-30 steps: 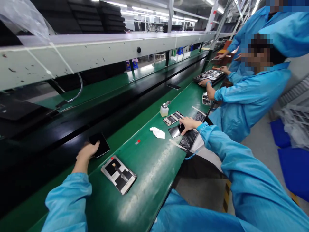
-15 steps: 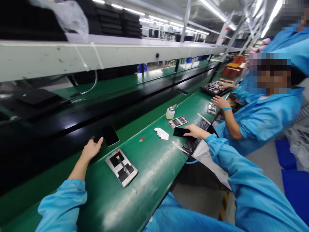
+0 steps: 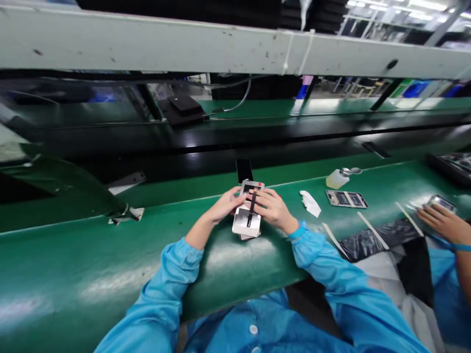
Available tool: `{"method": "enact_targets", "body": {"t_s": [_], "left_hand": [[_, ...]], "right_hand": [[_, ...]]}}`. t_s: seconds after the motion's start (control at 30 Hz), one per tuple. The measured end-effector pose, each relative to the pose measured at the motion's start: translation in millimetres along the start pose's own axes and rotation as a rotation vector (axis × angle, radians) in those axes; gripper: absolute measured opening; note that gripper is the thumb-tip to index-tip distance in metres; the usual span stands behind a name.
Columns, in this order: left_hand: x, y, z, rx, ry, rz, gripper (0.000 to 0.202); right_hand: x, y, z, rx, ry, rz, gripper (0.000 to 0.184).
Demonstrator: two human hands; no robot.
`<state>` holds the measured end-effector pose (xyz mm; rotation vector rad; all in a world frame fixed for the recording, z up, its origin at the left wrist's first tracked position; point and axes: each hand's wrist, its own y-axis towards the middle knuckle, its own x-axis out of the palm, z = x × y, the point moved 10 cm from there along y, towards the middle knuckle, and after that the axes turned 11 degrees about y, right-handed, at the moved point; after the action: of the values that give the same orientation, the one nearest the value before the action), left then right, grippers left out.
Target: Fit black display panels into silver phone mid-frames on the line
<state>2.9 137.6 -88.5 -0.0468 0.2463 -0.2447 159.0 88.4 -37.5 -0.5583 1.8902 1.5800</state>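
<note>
My left hand (image 3: 225, 206) and my right hand (image 3: 271, 208) meet over a pale phone panel (image 3: 248, 220) with a dark flex strip down its middle. The panel sits tilted above the green bench (image 3: 91, 264), with another piece showing under its near edge. Both hands curl round its far end, left fingers on the left side, right fingers on the right. A black phone (image 3: 244, 170) lies on the dark conveyor belt (image 3: 301, 144) just beyond the hands.
A white cloth (image 3: 310, 203), an open phone frame (image 3: 346, 198) and a small white dispenser bottle (image 3: 337, 179) lie to the right. A black plastic bag (image 3: 371, 242) hangs at the bench edge. Another person's hand (image 3: 441, 221) holds a device at far right.
The view swung left. My left hand left the black phone on the belt and my right hand came back from the right; both now grip the pale panel, lifted off the bench.
</note>
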Motion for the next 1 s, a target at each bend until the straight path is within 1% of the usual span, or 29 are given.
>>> {"method": "enact_targets", "body": {"t_s": [0.03, 0.07, 0.13, 0.2, 0.3, 0.37, 0.43, 0.5, 0.53, 0.6, 0.67, 0.73, 0.83, 0.93, 1.0], "left_hand": [[3.3, 1.4, 0.8, 0.023, -0.035, -0.011, 0.106], [4.1, 3.5, -0.1, 0.039, -0.063, -0.015, 0.109], [1.9, 8.2, -6.4, 0.043, -0.099, -0.021, 0.11], [-1.8, 12.0, -14.4, 0.028, -0.116, -0.028, 0.105], [-5.0, 13.7, -19.2, 0.01, -0.112, -0.052, 0.096], [-3.4, 12.2, -17.3, 0.001, -0.092, -0.089, 0.09], [1.7, 9.4, -13.8, -0.007, -0.066, -0.137, 0.084], [8.6, 6.4, -11.2, -0.013, -0.043, -0.172, 0.078], [12.4, 5.1, -10.8, -0.014, -0.035, -0.181, 0.075], [20.2, 3.4, -11.9, -0.019, -0.022, -0.188, 0.073], [26.9, 2.8, -14.7, -0.026, -0.006, -0.187, 0.076], [31.0, 3.0, -18.2, -0.038, 0.013, -0.182, 0.076], [34.3, 3.9, -21.5, -0.051, 0.032, -0.175, 0.075], [39.7, 4.1, -22.0, -0.045, 0.071, -0.159, 0.072], [44.2, 3.2, -20.3, -0.029, 0.126, -0.127, 0.068]], "right_hand": [[15.7, 1.9, 4.8, 0.026, 0.02, 0.025, 0.034], [27.0, 0.7, 11.7, 0.066, 0.038, 0.055, 0.034], [37.9, -8.1, 29.3, 0.165, 0.07, 0.117, 0.034], [36.4, -21.0, 50.3, 0.291, 0.114, 0.188, 0.033], [26.3, -43.5, 85.9, 0.549, 0.25, 0.313, 0.036], [27.8, -56.3, 104.6, 0.71, 0.441, 0.373, 0.043], [38.3, -63.0, 113.8, 0.823, 0.688, 0.401, 0.057], [51.6, -65.1, 114.6, 0.904, 0.909, 0.409, 0.076], [57.9, -65.3, 113.0, 0.941, 0.99, 0.405, 0.083], [68.8, -66.7, 108.9, 1.02, 1.103, 0.385, 0.088], [75.7, -69.5, 105.4, 1.097, 1.166, 0.368, 0.087], [77.7, -72.0, 103.7, 1.152, 1.189, 0.363, 0.088], [74.3, -72.0, 101.7, 1.176, 1.181, 0.393, 0.089], [68.7, -65.6, 94.6, 1.133, 1.158, 0.459, 0.088], [63.6, -59.8, 87.2, 1.083, 1.106, 0.503, 0.083]]}}
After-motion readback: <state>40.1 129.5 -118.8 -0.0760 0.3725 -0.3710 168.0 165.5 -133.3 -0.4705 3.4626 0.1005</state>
